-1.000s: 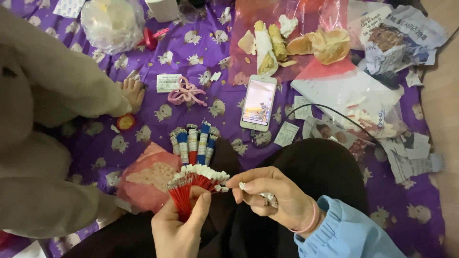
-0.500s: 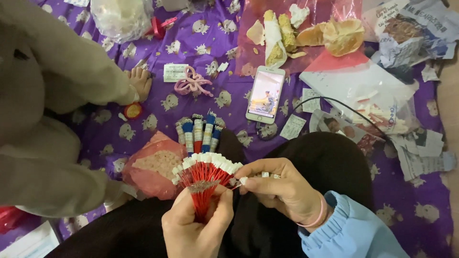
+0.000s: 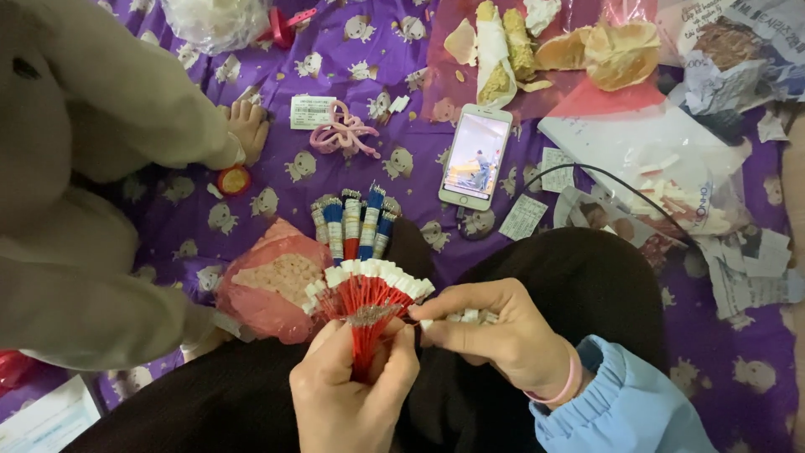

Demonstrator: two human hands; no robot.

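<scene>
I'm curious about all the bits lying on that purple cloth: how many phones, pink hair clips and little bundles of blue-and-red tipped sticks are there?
Phone: 1
Pink hair clip: 1
Stick bundles standing side by side: about 5, packed tight so the count is approximate
Total: about 7

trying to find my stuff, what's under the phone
The phone lies face up, mostly on the purple cloth, its top edge over a red plastic sheet. Whatever else may lie beneath it is covered.
</scene>
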